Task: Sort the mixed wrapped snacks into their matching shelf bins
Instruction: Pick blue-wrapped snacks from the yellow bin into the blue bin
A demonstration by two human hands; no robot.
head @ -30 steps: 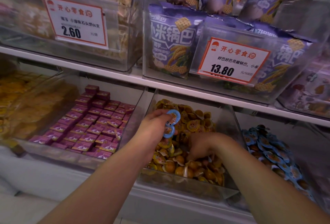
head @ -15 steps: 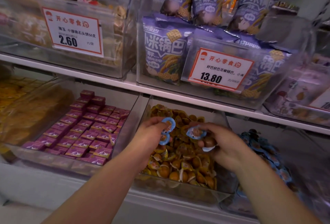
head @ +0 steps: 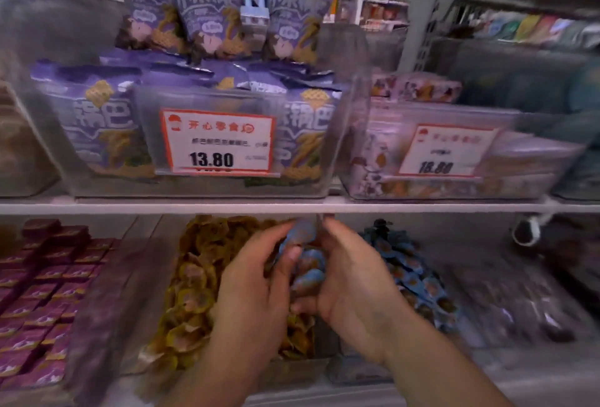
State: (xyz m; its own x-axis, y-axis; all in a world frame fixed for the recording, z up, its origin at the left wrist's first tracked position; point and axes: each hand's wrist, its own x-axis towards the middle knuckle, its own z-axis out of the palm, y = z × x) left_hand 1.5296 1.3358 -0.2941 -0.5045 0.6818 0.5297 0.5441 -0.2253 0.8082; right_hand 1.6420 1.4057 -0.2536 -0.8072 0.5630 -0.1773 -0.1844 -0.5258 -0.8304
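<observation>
My left hand point(head: 256, 286) and my right hand point(head: 354, 280) meet over the right side of the clear bin of yellow-lidded snack cups point(head: 194, 280). Between them they cup several blue-lidded snack cups point(head: 305, 263); fingers of both hands curl around the small pile. Just to the right sits the bin of blue-lidded cups point(head: 418, 280). The picture is motion-blurred, so the exact grip of each finger is unclear.
A bin of purple wrapped squares point(head: 48, 280) stands at lower left. The white shelf edge point(head: 292, 207) runs just above my hands. Over it sit a bin of purple snack bags point(head: 107, 124) with a 13.80 tag and a bin point(head: 454, 153) tagged 16.80.
My right hand rose out of the yellow cups with blue cups and joined my left hand. Both hands now hold the blue cups together. The camera view swung to the right.
</observation>
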